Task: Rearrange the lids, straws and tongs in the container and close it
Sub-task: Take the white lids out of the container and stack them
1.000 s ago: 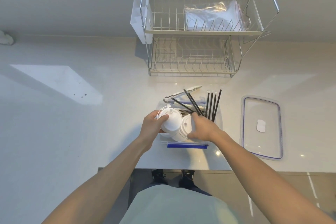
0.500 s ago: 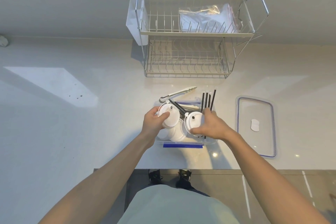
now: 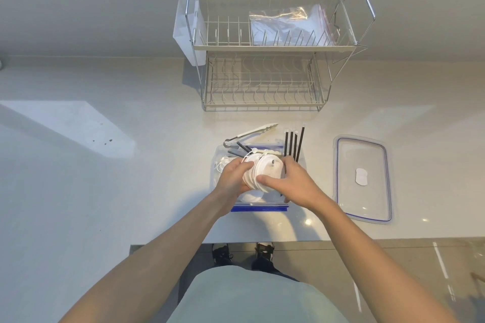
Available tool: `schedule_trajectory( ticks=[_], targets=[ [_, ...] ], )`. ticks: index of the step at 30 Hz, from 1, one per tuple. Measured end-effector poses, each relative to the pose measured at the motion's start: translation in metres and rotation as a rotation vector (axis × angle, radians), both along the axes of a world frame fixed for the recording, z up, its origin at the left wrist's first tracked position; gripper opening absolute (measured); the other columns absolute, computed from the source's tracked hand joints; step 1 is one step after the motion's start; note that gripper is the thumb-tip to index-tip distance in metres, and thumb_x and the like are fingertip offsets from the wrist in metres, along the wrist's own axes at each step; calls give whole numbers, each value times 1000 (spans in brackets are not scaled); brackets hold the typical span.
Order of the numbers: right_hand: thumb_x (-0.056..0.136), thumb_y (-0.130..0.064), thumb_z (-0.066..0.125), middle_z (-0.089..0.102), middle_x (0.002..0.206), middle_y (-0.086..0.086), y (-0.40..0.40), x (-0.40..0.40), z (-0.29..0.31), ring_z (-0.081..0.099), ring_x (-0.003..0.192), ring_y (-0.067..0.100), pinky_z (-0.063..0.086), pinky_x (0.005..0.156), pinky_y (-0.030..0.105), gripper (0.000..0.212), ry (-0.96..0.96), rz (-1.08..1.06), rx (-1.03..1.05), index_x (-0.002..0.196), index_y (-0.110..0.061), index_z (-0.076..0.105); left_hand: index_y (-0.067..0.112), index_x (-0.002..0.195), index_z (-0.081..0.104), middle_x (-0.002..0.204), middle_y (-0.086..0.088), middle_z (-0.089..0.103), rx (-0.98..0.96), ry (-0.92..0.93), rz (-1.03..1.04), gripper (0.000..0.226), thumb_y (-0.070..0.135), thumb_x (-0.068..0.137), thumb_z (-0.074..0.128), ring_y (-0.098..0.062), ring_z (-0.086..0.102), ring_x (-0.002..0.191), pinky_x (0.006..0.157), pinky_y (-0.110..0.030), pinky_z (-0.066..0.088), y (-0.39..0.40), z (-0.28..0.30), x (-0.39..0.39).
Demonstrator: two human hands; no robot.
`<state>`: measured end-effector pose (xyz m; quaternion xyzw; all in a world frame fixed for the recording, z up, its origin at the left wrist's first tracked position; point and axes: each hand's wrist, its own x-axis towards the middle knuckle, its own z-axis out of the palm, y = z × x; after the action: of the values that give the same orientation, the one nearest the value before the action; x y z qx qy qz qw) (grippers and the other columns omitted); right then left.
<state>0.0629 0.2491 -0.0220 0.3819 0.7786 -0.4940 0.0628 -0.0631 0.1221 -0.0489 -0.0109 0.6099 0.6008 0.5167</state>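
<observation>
A clear plastic container (image 3: 301, 162) sits on the counter in front of me. Over it, my left hand (image 3: 232, 178) and my right hand (image 3: 294, 183) grip a stack of white cup lids (image 3: 265, 170) from either side, the stack lying on its side between them. More white lids (image 3: 221, 164) lie in the container's left part. Black straws (image 3: 294, 143) stick out over the far right rim. Metal tongs (image 3: 252, 133) lie across the far edge. The container's clear, blue-rimmed cover (image 3: 363, 178) lies flat on the counter to the right.
A two-tier wire dish rack (image 3: 262, 81) stands behind the container, with a plastic bag (image 3: 286, 23) on its top shelf. The counter's front edge (image 3: 341, 240) runs just below my wrists. A blue strip (image 3: 258, 208) shows at the container's near side.
The two lid stacks, held apart a moment ago, have come together into one stack between both hands. The view has shifted slightly.
</observation>
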Motion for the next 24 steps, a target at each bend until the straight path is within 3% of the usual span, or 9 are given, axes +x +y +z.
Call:
schedule_trajectory(
  ticks=[5, 11, 16, 20, 22, 24],
  targets=[
    [66, -82, 68, 65, 117, -10, -8, -7, -12, 67, 99, 10, 62, 79, 40, 73, -60, 4, 166, 123, -38, 60, 16, 124, 71, 122, -10, 74, 29, -49, -32, 39, 44, 103, 51, -27, 71, 113, 100, -49, 56, 5, 1, 5],
    [70, -91, 54, 64, 106, -2, -22, -6, 1, 66, 95, 20, 59, 77, 41, 83, -177, -51, 239, 110, -20, 61, 8, 122, 66, 109, -10, 75, 24, 48, -61, 40, 41, 102, 57, -22, 70, 102, 99, -46, 55, 2, -2, 13],
    [74, -90, 53, 67, 108, 6, -29, -8, 6, 67, 95, 27, 58, 76, 41, 89, -257, -18, 299, 115, -12, 55, 1, 126, 61, 109, -12, 72, 54, -45, -33, 40, 33, 104, 54, -23, 69, 101, 96, -43, 55, 3, 2, 15],
    [79, -81, 59, 65, 112, 1, -30, -6, 6, 69, 98, 26, 61, 77, 46, 80, -190, -61, 142, 122, -15, 46, 4, 128, 61, 114, -14, 71, 107, -120, -10, 34, 28, 106, 51, -25, 69, 102, 91, -40, 56, -1, 4, 15],
    [94, -65, 55, 68, 107, 2, -27, -2, 4, 72, 87, 22, 65, 71, 47, 57, -71, -132, -27, 124, -17, 47, 3, 133, 59, 117, -14, 72, 158, -137, -1, 37, 28, 108, 47, -25, 70, 103, 91, -40, 56, -3, 6, 13],
    [107, -42, 49, 69, 92, 6, -22, 4, 4, 70, 68, 17, 64, 58, 39, 34, 44, -237, -159, 124, -13, 53, 3, 135, 58, 120, -14, 72, 185, -146, 13, 39, 28, 110, 41, -25, 70, 105, 93, -41, 55, -4, 6, 11]
  ],
)
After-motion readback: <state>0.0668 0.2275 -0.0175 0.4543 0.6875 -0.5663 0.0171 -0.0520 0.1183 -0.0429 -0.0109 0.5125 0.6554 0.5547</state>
